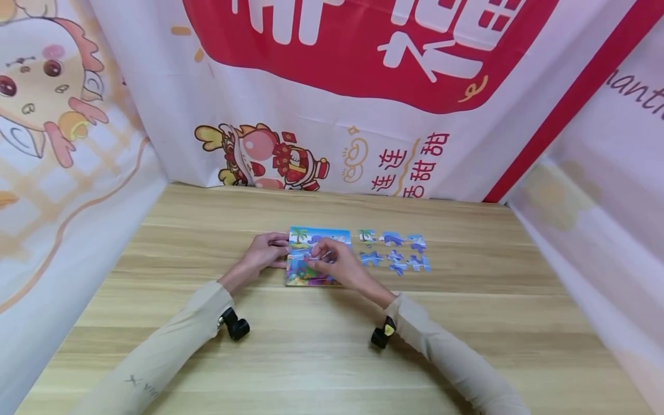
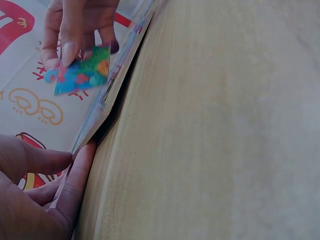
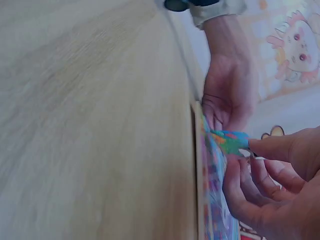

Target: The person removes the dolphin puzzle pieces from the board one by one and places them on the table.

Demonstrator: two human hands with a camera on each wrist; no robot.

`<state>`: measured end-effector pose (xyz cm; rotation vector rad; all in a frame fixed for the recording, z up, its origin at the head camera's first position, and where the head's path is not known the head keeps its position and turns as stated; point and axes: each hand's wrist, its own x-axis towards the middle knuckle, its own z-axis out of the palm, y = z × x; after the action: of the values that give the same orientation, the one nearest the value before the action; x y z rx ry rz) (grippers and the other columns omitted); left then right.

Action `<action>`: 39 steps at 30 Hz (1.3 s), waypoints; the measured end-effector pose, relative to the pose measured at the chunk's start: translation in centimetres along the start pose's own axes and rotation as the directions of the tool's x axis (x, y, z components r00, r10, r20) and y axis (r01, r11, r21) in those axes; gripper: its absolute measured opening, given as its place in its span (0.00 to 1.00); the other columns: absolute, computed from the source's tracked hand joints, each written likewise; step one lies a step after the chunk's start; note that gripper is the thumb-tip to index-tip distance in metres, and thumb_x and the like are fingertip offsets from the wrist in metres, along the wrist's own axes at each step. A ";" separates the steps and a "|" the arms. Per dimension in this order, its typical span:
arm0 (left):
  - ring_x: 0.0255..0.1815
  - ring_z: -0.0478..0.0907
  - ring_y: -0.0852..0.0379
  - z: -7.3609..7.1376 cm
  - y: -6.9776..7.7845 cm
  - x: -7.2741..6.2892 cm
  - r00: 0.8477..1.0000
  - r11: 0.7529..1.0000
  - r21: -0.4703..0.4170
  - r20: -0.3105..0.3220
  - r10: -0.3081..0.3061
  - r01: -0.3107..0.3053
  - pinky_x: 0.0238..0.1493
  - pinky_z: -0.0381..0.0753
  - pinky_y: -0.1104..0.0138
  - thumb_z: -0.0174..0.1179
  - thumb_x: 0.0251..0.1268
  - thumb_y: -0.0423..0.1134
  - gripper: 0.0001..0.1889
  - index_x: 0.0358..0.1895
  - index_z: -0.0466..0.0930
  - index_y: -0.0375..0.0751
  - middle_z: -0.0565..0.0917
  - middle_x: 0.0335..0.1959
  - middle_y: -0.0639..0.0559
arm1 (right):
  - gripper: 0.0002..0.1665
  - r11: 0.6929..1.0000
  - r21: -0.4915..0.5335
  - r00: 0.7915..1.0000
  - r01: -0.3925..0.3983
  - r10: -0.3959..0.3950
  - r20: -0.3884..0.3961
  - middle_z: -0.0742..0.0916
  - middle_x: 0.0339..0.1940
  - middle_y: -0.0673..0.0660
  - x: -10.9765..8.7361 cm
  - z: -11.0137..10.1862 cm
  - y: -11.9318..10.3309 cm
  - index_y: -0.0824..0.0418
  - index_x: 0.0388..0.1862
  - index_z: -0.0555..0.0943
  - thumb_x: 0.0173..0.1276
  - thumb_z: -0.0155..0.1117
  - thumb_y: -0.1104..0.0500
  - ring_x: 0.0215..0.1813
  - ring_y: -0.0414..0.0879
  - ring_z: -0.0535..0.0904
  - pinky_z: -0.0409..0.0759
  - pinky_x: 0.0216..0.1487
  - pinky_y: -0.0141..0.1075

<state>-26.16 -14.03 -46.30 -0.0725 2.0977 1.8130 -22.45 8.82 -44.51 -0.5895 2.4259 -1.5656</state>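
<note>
A colourful jigsaw board (image 1: 311, 279) with a palm tree and sea picture lies on the table. My left hand (image 1: 267, 251) grips its left edge; in the left wrist view the thumb is above and a finger beneath, and the board's edge is slightly raised there. Over the board's middle, my right hand (image 1: 338, 262) pinches a jigsaw piece (image 2: 85, 72) between thumb and fingers. That piece is green, blue and red, and it is held above the board in the left wrist view. My right hand hides part of the picture in the head view.
Several loose jigsaw pieces (image 1: 394, 238) lie in rows on the wooden table (image 1: 311, 346) right of the board. A printed cloth (image 1: 321, 115) hangs along the table's back edge, with more cloth at both sides.
</note>
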 end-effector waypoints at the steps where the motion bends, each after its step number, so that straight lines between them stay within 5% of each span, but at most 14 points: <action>1: 0.55 0.82 0.49 0.0 0.0 0.0 1.000 1.000 0.000 -0.003 -0.003 0.003 0.44 0.93 0.67 0.56 0.76 0.26 0.27 0.75 0.68 0.29 0.75 0.64 0.34 | 0.09 0.999 0.029 1.000 -0.014 0.014 0.008 0.86 0.42 0.60 -0.2 -0.4 0.0 0.66 0.46 0.80 0.73 0.70 0.63 0.38 0.50 0.85 0.91 0.39 0.38; 6: 0.56 0.81 0.49 -0.1 -0.2 0.0 1.000 1.000 0.015 -0.010 -0.011 0.011 0.44 0.93 0.67 0.56 0.76 0.27 0.27 0.76 0.68 0.31 0.76 0.65 0.35 | 0.08 0.991 0.104 0.996 -0.085 0.084 0.008 0.87 0.43 0.63 -1.6 -2.5 0.4 0.67 0.46 0.81 0.74 0.69 0.64 0.37 0.57 0.87 0.93 0.40 0.48; 15: 0.62 0.79 0.44 -0.4 -0.3 -0.1 1.000 1.000 0.020 -0.011 -0.017 0.017 0.46 0.93 0.67 0.56 0.77 0.28 0.27 0.77 0.67 0.31 0.74 0.68 0.33 | 0.12 0.980 0.085 0.983 -0.182 0.183 -0.005 0.87 0.39 0.62 -4.0 -6.1 2.0 0.68 0.49 0.83 0.74 0.70 0.61 0.34 0.53 0.86 0.92 0.38 0.42; 26: 0.64 0.78 0.42 -0.4 0.1 -0.1 1.000 0.999 0.024 -0.005 -0.024 0.024 0.47 0.92 0.66 0.56 0.77 0.28 0.28 0.77 0.66 0.31 0.73 0.69 0.34 | 0.07 0.952 -0.174 0.965 -0.250 0.231 -0.125 0.87 0.37 0.57 -7.7 -8.6 3.3 0.62 0.43 0.85 0.73 0.72 0.60 0.33 0.47 0.81 0.85 0.28 0.32; 39: 0.61 0.80 0.44 -0.1 0.1 0.2 1.000 0.999 0.037 0.006 -0.027 0.026 0.48 0.92 0.66 0.56 0.78 0.29 0.27 0.77 0.66 0.31 0.74 0.68 0.34 | 0.07 0.892 -0.376 0.962 -0.250 0.183 -0.205 0.85 0.35 0.54 -7.8 -8.3 4.0 0.63 0.41 0.84 0.72 0.73 0.60 0.36 0.45 0.77 0.79 0.32 0.28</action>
<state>-26.36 -14.03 -46.24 -0.0845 2.1153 1.7564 -19.37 20.48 -45.08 -0.2378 2.8463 -1.0725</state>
